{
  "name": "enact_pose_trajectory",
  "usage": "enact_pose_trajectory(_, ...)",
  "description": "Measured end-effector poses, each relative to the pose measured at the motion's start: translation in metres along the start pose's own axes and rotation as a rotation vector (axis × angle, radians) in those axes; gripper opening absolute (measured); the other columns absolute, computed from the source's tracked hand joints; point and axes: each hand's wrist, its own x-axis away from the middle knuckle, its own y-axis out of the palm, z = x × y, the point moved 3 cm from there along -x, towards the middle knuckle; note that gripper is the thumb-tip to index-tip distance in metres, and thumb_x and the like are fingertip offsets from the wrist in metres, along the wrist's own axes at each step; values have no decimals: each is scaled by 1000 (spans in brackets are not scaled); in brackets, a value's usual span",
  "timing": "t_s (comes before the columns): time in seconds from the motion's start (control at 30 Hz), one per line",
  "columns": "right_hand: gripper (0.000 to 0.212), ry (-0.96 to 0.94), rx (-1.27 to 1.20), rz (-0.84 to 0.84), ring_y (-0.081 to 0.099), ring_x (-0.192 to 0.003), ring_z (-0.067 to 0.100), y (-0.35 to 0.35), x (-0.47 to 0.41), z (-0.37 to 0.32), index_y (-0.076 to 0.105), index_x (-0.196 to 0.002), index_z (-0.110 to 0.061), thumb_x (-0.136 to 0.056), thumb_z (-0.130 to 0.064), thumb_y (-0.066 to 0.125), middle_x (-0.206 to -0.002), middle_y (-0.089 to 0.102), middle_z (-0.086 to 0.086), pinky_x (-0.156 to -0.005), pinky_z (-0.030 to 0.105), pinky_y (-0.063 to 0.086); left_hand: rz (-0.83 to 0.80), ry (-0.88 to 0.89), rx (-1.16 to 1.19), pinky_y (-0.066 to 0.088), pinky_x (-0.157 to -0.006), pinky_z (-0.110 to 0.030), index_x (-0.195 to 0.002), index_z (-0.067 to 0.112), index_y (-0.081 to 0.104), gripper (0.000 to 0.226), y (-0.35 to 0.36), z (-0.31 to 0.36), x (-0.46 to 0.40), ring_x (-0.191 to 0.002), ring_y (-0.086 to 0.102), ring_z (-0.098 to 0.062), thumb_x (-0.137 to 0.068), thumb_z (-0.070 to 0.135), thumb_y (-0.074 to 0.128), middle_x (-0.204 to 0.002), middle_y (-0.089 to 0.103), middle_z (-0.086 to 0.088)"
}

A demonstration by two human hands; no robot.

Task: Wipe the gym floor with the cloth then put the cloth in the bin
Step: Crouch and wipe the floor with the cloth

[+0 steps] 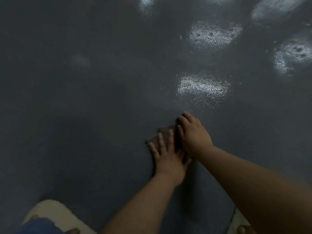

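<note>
Pressing a small brown cloth (166, 137) flat against the dark gym floor (84, 107), both hands work side by side. The left hand (166, 156) lies on the near part of the cloth with its fingers straight and spread, so its grip is flat and pinches nothing. The right hand (192, 132) rests on the far right part of the cloth, fingers bent down over its edge; whether that grip truly pinches the fabric or only pushes on it, I cannot tell. The cloth itself lies on the floor beneath the two palms, only its left and far edges showing. Judging by this, the wiping step is under way and not finished: just beyond the cloth a glistening patch (202, 88) shines on the floor, and further beyond it several more pale sheens (214, 35) show, which may be wet spots or merely reflected light. No bin appears anywhere around the cloth, so nothing can be said of its contents, and dropping the cloth in it remains to be done. Nearer than the cloth, pale slippers (55, 211) frame the forearms.
</note>
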Motion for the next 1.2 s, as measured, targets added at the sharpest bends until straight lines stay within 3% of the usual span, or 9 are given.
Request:
enact_pose_trajectory(0.07, 42, 26, -4, 13, 27, -137, 25, -1, 4, 6, 38, -142, -13, -102, -26, 35, -154, 24, 5, -105, 32, 30, -80, 249, -97, -21, -98, -65, -150, 37, 2, 61, 5, 10, -1, -135, -30, -41, -95, 56, 19, -152, -30, -6)
enact_pose_trajectory(0.17, 46, 83, 22, 113, 19, -141, 28, 0, 13, 9, 31, -146, -12, -102, -24, 35, -157, 18, 8, -113, 33, 19, -105, 303, -54, -18, -109, -53, -150, 39, -2, 65, -14, -7, 4, -141, -26, -32, -97, 53, 33, -155, -27, -2)
enact_pose_trajectory(0.3, 42, 76, -25, 199, 32, -135, 40, 18, 38, -3, 47, -136, -3, -95, -15, 47, -150, 32, 21, -110, 43, 30, -36, 118, 26, -6, -116, -41, -150, 32, -8, 85, -19, -43, 24, -145, -15, -26, -92, 48, 51, -156, -22, -7)
enact_pose_trajectory(0.37, 49, 7, 38, 102, 38, -132, 45, 36, 50, -12, 50, -134, -3, -93, -29, 39, -146, 36, 26, -108, 49, 31, -63, 16, 44, -2, -117, -39, -150, 27, -15, 102, -18, -52, 33, -145, -14, -29, -85, 49, 60, -155, -25, -12)
enact_pose_trajectory(0.53, 72, 19, 252, -149, -22, -143, 32, 59, 62, -16, -9, -151, -26, -96, -55, 27, -156, -22, 11, -114, 47, -12, -103, -49, 77, 4, -117, -37, -149, 23, -18, 110, -18, -49, 42, -146, -9, -29, -82, 38, 69, -157, -18, -12)
enact_pose_trajectory(0.83, 81, -113, 358, -154, -20, -144, 27, 41, 54, 17, -7, -149, -39, -72, -66, -11, -158, -18, 1, -112, 41, -16, -126, -76, -33, 11, -117, -38, -149, 20, -17, 116, -19, -10, 36, -146, -5, -32, -78, 38, 73, -156, -17, -16)
enact_pose_trajectory(0.9, 82, -33, 377, -122, -19, -144, 27, 31, 51, 41, -8, -148, -41, -71, -68, -12, -158, -18, 0, -113, 46, -13, -131, -35, -77, 12, -116, -39, -149, 19, -19, 120, -16, 6, 35, -145, -5, -34, -77, 40, 75, -155, -20, -19)
enact_pose_trajectory(1.03, 62, 294, 302, -68, -20, -144, 29, 2, 56, 100, -8, -147, -45, -94, -64, 17, -157, -22, -4, -109, 61, -8, -180, -54, -110, 17, -114, -48, -150, 18, -16, 115, -9, 27, 28, -143, -7, -42, -80, 37, 73, -153, -21, -23)
enact_pose_trajectory(1.2, 62, 533, 115, 8, -21, -143, 31, -7, 71, 130, -5, -149, -43, -95, -61, 21, -157, -22, -3, -110, 64, -5, -204, -74, -120, 21, -112, -55, -150, 15, -12, 109, -9, 33, 20, -141, -6, -48, -82, 26, 72, -152, -20, -27)
